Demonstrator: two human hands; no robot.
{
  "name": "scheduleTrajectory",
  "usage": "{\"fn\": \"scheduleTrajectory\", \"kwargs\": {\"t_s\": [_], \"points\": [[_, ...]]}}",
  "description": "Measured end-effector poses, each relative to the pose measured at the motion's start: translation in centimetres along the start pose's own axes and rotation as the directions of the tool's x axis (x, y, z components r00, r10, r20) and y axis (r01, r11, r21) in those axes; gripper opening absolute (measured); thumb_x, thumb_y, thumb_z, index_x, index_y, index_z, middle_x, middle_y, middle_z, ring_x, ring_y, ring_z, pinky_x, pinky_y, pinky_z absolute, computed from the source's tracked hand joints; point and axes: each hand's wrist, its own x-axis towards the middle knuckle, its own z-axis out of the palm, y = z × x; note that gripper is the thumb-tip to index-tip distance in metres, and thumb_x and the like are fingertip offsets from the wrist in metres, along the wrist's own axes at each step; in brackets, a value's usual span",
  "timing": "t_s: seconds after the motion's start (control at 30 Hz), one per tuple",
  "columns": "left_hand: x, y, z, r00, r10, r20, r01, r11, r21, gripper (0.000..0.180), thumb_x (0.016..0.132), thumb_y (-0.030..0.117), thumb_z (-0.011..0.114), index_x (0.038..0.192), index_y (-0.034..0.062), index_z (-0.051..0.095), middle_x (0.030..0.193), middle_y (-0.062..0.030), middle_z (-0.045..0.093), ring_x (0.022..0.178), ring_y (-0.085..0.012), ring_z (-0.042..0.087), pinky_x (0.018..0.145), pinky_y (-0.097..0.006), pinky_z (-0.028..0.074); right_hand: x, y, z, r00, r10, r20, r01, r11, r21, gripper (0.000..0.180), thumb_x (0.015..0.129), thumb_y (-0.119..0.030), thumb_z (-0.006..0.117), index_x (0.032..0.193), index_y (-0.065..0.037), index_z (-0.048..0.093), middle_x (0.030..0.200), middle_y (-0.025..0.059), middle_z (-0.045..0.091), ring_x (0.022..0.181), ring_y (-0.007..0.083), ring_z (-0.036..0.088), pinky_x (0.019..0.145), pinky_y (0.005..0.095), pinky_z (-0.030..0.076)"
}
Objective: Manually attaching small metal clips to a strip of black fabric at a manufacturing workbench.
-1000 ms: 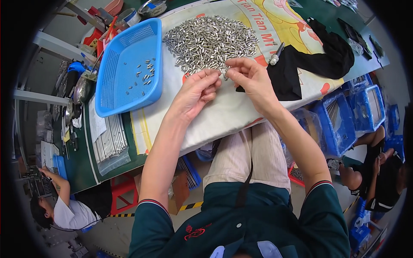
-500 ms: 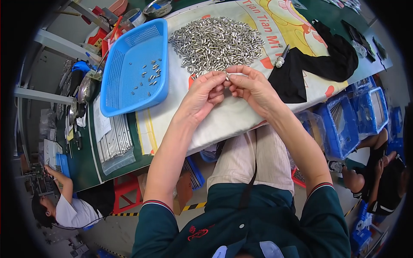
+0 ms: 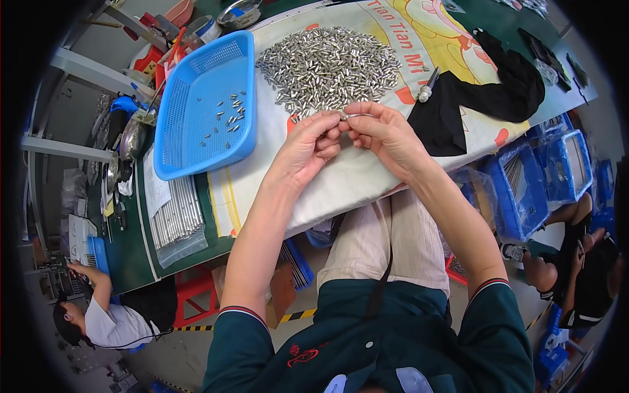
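My left hand (image 3: 309, 145) and my right hand (image 3: 381, 134) meet at the near edge of a heap of small silvery metal pins (image 3: 334, 69). Between both thumbs and forefingers is one small metal pin (image 3: 344, 118), mostly covered by the fingertips. Both hands are closed in a pinch on it. The heap lies on a white printed cloth (image 3: 327, 190). Left of the heap stands a blue plastic basket (image 3: 246, 147) with several of the same pins scattered on its bottom.
A black cloth (image 3: 445, 111) and a small blade-like tool with a wrapped handle (image 3: 426, 92) lie right of the heap. Bagged metal rods (image 3: 175, 213) are below the basket. Blue crates (image 3: 517, 190) stand at the right. Co-workers sit at the left (image 3: 118, 321) and far right.
My fingertips have shifted slightly around the small pin. Both hands otherwise stay in place, and the person at the left has moved their head and arm a little.
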Motion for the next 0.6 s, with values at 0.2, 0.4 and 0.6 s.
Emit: {"fn": "scheduleTrajectory", "kwargs": {"t_s": [0.2,0.4,0.6], "points": [[-0.4,0.0,0.2,0.996,0.089,0.004,-0.089,0.996,0.026,0.006,0.085,0.009,0.057,0.087,0.0029,0.056,0.076,-0.0053,0.057,0.054,-0.0040,0.039,0.046,-0.017,0.031,0.0,0.0,0.1,1.000,-0.002,-0.030,0.003,1.000,0.020,0.025,0.082,-0.008,0.062,0.104,0.000,0.054,0.088,0.0075,0.064,0.075,0.0088,0.056,0.067,0.0214,0.044],[-4.1,3.3,0.4,0.998,0.009,0.062,0.021,0.886,-0.464,0.010,0.085,0.001,0.050,0.092,-0.0048,0.053,0.096,-0.0176,0.056,0.063,-0.0105,0.043,0.054,-0.021,0.042,-1.1,-1.8,-0.5,0.977,-0.182,-0.111,0.157,0.967,-0.200,0.021,0.080,-0.010,0.062,0.098,-0.001,0.057,0.084,0.0046,0.064,0.071,0.0060,0.053,0.065,0.0197,0.043],[-6.3,10.6,0.7,0.888,0.459,0.037,-0.452,0.854,0.256,0.018,0.092,0.006,0.043,0.104,-0.0043,0.051,0.085,-0.0079,0.052,0.066,-0.0085,0.041,0.056,-0.020,0.037,-0.5,-3.2,-2.2,0.910,-0.410,-0.058,0.278,0.709,-0.648,0.014,0.081,-0.009,0.059,0.092,-0.001,0.062,0.081,0.0028,0.064,0.073,0.0071,0.057,0.064,0.0216,0.044]]}}
